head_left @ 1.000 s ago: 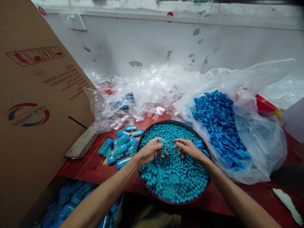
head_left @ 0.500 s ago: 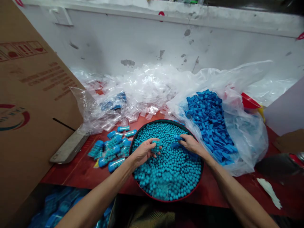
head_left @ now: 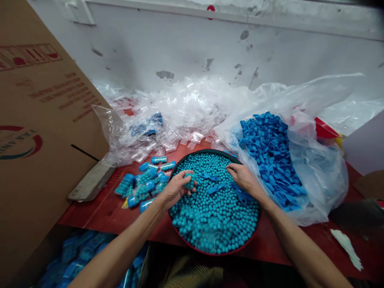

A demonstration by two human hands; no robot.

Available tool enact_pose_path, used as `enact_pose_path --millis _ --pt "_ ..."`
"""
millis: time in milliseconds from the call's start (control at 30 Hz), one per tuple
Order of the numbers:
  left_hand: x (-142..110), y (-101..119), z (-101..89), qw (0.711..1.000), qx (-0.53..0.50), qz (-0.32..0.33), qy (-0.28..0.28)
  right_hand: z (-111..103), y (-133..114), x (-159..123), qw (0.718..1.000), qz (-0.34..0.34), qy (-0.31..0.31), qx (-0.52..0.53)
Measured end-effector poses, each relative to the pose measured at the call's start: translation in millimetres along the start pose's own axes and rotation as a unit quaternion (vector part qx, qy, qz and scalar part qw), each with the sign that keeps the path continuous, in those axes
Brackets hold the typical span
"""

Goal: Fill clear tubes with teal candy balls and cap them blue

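My left hand (head_left: pixel 179 186), over the left side of a round tub (head_left: pixel 259 218), is closed around a small clear container (head_left: pixel 189 181) filled with turquoise balls. The tub is full of loose turquoise balls (head_left: pixel 222 218). Several blue plastic spoon-like pieces (head_left: pixel 216 188) lie on the balls between my hands and below my right hand. My right hand (head_left: pixel 241 176) hovers above the tub's right side with its fingers drawn together; whatever may be in the pinch is hidden. A clear bag (head_left: pixel 201 239) with balls lies at the tub's front.
Filled containers with blue caps (head_left: pixel 145 188) lie left of the tub on the red table (head_left: pixel 99 214). An open plastic bag of blue pieces (head_left: pixel 267 152) stands at right. Clear empty packaging (head_left: pixel 195 104) is heaped behind. A cardboard box (head_left: pixel 45 120) rises at left, with more filled containers (head_left: pixel 79 256) below.
My right hand has let go of blue pieces, which now lie on the balls, and its fingers have drawn together. My left hand still holds the container. The view has shifted slightly.
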State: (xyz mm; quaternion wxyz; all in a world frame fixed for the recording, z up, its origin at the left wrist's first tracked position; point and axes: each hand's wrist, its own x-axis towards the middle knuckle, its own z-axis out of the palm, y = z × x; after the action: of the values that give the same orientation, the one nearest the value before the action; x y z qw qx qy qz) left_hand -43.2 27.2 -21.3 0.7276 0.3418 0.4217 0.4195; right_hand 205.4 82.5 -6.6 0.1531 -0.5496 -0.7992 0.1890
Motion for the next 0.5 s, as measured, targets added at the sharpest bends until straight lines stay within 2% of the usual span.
enact_pose_path --millis 167,300,433,500 --pt "-3.2 -2.3 -0.7 0.999 0.033 0.005 0.012 38.1 -42.5 14.7 0.994 -0.078 -0.045 -0.057" --pt "-2.6 -6.4 3.1 0.995 0.096 0.016 0.027 54.6 -45.7 22.1 0.994 -0.087 -0.054 -0.033" --pt "3.0 -10.7 12.0 0.988 0.145 0.040 0.035 46.6 -40.3 19.5 0.980 -0.111 -0.099 0.134" --pt "5.4 -11.8 18.7 0.987 0.149 0.050 0.025 40.7 -40.9 14.5 0.966 -0.118 -0.094 0.212"
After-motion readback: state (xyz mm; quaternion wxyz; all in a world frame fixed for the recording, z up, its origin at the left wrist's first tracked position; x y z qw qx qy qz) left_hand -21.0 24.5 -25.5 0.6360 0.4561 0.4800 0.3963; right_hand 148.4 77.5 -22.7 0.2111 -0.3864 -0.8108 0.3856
